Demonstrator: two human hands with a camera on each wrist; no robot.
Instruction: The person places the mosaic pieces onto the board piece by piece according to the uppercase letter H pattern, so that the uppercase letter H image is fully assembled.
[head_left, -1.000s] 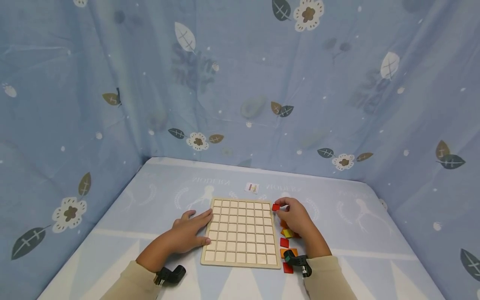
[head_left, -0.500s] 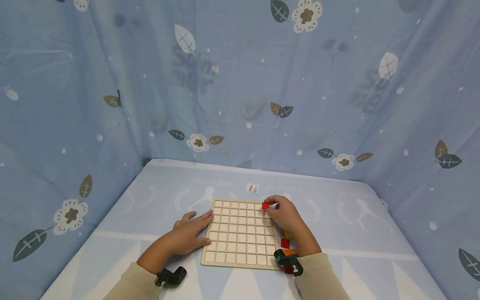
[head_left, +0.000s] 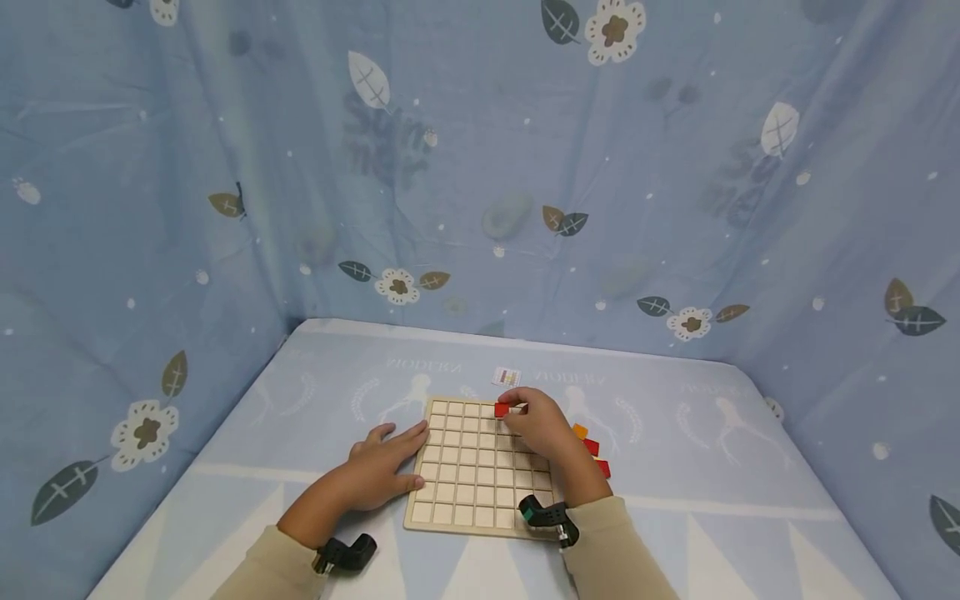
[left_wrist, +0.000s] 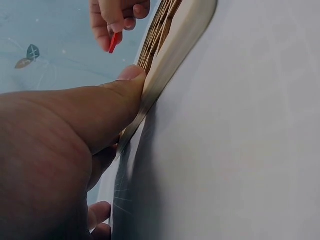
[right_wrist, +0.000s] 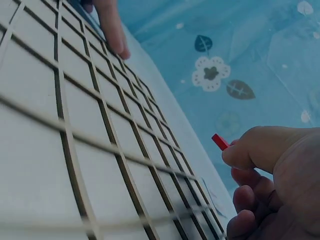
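Observation:
A square wooden grid board (head_left: 465,475) lies on the table, its cells bare where they show. My left hand (head_left: 375,475) rests at its left edge, fingers extended; in the left wrist view the thumb (left_wrist: 131,74) presses on the board's rim. Between thumb and fingertips my right hand (head_left: 542,425) pinches a small red square tile (head_left: 502,410) over the far row, right of the middle. The right wrist view shows that tile (right_wrist: 220,142) on edge, raised above the grid. My right forearm hides part of the board's right side.
Right of my right forearm lie loose tiles: an orange tile (head_left: 580,431), a red tile (head_left: 591,447) and another red tile (head_left: 603,468), partly hidden. A small printed card (head_left: 506,377) lies beyond the board. Blue patterned curtain (head_left: 480,167) surrounds the table.
My right hand has carried the red tile leftward, from beside the board's far right corner to over its far row. The left hand has stayed at the board's left edge.

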